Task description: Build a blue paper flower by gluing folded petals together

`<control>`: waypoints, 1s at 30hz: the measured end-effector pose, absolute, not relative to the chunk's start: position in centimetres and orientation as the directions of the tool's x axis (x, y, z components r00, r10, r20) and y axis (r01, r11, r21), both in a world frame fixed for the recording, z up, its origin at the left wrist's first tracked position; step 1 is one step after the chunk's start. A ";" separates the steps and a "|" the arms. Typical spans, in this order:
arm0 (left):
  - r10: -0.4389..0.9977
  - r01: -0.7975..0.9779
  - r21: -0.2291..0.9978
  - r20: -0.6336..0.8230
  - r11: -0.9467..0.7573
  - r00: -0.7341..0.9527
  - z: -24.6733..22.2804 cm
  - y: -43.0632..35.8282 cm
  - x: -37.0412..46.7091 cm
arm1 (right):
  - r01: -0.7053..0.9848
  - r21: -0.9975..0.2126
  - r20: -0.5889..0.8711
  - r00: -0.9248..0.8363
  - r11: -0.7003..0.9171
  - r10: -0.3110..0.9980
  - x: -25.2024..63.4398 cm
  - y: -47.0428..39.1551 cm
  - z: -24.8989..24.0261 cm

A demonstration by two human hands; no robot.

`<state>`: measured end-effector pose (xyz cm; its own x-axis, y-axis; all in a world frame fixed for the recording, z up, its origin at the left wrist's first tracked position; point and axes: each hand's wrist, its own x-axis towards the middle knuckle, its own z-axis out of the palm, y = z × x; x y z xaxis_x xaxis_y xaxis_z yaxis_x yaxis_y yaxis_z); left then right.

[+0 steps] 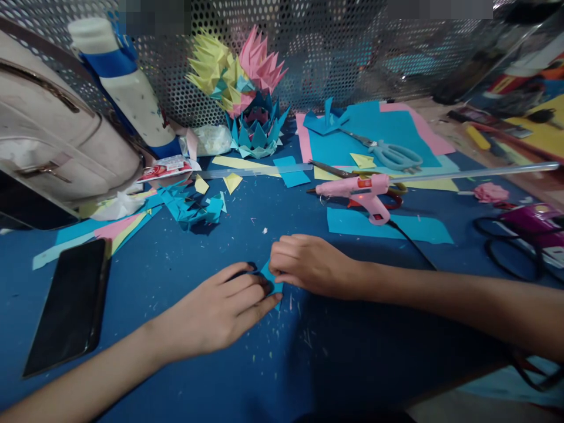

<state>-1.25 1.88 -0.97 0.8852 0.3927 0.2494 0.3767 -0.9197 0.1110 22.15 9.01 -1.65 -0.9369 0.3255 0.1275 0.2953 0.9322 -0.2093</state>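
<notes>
A small folded piece of blue paper (276, 288) lies on the blue tabletop between my two hands, mostly covered by fingers. My left hand (224, 308) comes in from the lower left, palm down, its thumb and fingertips holding the paper's left and near side against the table. From the right, my right hand (304, 264) has its fingers curled, closed on the paper's far right edge. The exact fold is hidden under the fingers. Beyond my right hand lies a blue paper strip (388, 226), with a pink glue gun (356, 191) on its side just behind it.
A black phone (68, 305) lies at left, near a bag (53, 129) and a bottle (127, 88). Folded paper flowers (258, 126) stand against the perforated metal panel (326, 64). Blue-handled scissors (396, 155) rest on paper sheets. The gun's cord (414, 244) runs behind my right forearm.
</notes>
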 end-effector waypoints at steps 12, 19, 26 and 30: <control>0.373 0.368 0.077 0.314 -0.927 0.873 -0.8 2.1 -1.0 | 0.291 -0.317 0.117 -0.932 0.902 0.342 22.2 9.1 -1.5; 0.379 0.372 0.087 0.320 -0.924 0.868 -0.6 2.1 -1.0 | 0.276 -0.334 0.136 -0.932 0.901 0.336 22.3 9.1 -1.5; 0.400 0.394 0.085 0.307 -0.915 0.863 -0.5 2.0 -0.9 | 0.282 -0.335 0.134 -0.930 0.899 0.342 22.2 9.1 -1.6; 0.398 0.385 0.105 0.314 -0.917 0.862 -0.7 2.0 -0.9 | 0.279 -0.333 0.135 -0.931 0.901 0.339 22.3 9.2 -1.6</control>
<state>-0.92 1.99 -0.71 0.8618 0.3983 0.3141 0.3852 -0.9168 0.1054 22.26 9.18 -1.63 -0.9311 0.3388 0.1353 0.2793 0.9006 -0.3330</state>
